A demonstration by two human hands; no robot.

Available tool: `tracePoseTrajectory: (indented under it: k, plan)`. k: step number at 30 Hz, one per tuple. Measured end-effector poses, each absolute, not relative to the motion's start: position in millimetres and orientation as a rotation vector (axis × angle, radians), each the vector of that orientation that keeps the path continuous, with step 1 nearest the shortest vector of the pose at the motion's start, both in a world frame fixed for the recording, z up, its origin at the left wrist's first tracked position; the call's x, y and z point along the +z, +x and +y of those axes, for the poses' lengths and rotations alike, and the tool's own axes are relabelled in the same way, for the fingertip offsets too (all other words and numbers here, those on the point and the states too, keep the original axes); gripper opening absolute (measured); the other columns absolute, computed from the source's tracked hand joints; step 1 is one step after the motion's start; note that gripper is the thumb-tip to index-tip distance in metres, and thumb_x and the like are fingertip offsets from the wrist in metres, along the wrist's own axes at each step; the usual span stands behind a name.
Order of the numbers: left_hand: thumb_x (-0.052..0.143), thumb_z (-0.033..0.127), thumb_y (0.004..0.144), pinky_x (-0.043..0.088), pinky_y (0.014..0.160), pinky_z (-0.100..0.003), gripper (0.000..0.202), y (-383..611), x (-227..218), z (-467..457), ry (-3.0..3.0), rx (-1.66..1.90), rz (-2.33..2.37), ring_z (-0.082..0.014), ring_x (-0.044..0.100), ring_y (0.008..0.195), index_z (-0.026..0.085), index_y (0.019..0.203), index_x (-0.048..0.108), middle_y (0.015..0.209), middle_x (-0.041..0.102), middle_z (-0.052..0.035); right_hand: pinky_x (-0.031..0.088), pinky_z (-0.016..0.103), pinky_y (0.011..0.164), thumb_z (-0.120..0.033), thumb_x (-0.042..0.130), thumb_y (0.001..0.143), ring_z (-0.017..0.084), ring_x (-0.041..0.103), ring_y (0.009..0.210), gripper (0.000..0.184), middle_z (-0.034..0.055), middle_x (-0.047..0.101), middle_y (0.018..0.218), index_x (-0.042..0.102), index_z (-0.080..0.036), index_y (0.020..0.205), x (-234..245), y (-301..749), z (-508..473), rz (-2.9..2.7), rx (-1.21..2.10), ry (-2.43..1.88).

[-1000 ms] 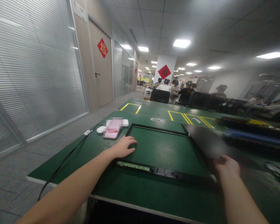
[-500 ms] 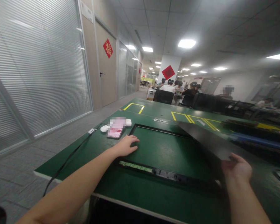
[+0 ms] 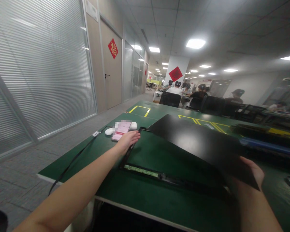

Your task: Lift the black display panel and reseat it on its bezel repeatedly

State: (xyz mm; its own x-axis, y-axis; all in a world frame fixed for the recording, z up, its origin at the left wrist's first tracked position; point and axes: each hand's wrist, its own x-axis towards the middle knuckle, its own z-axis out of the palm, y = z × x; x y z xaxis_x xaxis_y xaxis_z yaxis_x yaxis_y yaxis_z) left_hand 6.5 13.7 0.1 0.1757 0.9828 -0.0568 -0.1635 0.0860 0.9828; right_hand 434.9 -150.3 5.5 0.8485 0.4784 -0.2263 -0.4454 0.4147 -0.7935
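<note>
My right hand (image 3: 253, 170) grips the right edge of a thin dark panel (image 3: 195, 141), its fingers partly hidden by the panel. The panel is tilted over a black rectangular frame (image 3: 129, 154) lying on the green table. A green strip (image 3: 141, 171), resembling a circuit board, runs along the frame's near side. At the frame's left side is my left hand (image 3: 128, 141), fingers stretched out and nothing held; whether it touches the frame I cannot tell. The frame's far right part is covered by the panel.
A phone (image 3: 120, 130) lies beside white rounded objects (image 3: 133, 125) left of the frame. A black strap (image 3: 72, 161) hangs over the left edge of the table (image 3: 62, 170). Dark and blue long items (image 3: 268, 145) are at right. Several people sit beyond, near chairs (image 3: 170, 100).
The dark panel has swung to a flatter tilt, its broad face now showing over the frame's far right part. My left hand has moved slightly up and left.
</note>
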Motion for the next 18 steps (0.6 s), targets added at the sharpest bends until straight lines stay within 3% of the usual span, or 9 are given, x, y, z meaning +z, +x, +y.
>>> tracePoseTrajectory:
  k: [3,6,10,15,18]
  plan:
    - [0.053,0.024,0.089,0.056,0.084,-0.028,0.023,6,6,10,0.862,1.086,0.895,-0.0190,0.071,0.089,0.009,0.103,0.063,0.103,0.072,-0.0178,0.059,0.043,0.073,-0.016,0.063,0.065,0.023,0.067,0.069,0.015,0.0057,0.070,0.081,0.068,-0.017,0.079,9,432,-155,-0.095,0.732,-1.068]
    - [0.056,0.018,0.086,0.057,0.064,-0.024,0.018,5,11,8,0.774,1.042,0.834,-0.0155,0.070,0.067,0.008,0.098,0.064,0.082,0.072,-0.0117,0.058,0.040,0.075,-0.015,0.065,0.066,0.020,0.065,0.064,0.010,0.0030,0.070,0.073,0.066,-0.017,0.075,10,432,-157,-0.106,0.706,-1.129]
    - [0.059,0.014,0.082,0.049,0.045,-0.019,0.015,4,14,6,0.758,0.986,0.810,-0.0119,0.064,0.051,0.009,0.093,0.068,0.067,0.069,-0.0044,0.057,0.030,0.073,-0.006,0.065,0.063,0.016,0.064,0.061,0.020,-0.0012,0.069,0.066,0.067,-0.019,0.077,5,438,-153,-0.153,0.618,-1.185]
    - [0.066,0.023,0.077,0.053,0.053,-0.027,0.023,-2,18,3,0.777,0.843,0.722,-0.0183,0.067,0.057,0.013,0.097,0.070,0.075,0.074,-0.0065,0.057,0.027,0.064,-0.007,0.068,0.062,0.016,0.065,0.060,0.022,-0.0025,0.070,0.066,0.067,-0.021,0.079,5,433,-150,-0.250,0.701,-1.318]
    - [0.068,0.017,0.072,0.053,0.055,-0.027,0.028,-6,20,1,0.819,0.873,0.734,-0.0200,0.069,0.061,0.016,0.099,0.071,0.079,0.075,-0.0065,0.057,0.033,0.062,-0.020,0.068,0.067,0.022,0.068,0.064,0.011,0.0024,0.072,0.069,0.068,-0.021,0.078,4,426,-149,-0.339,0.937,-1.390]
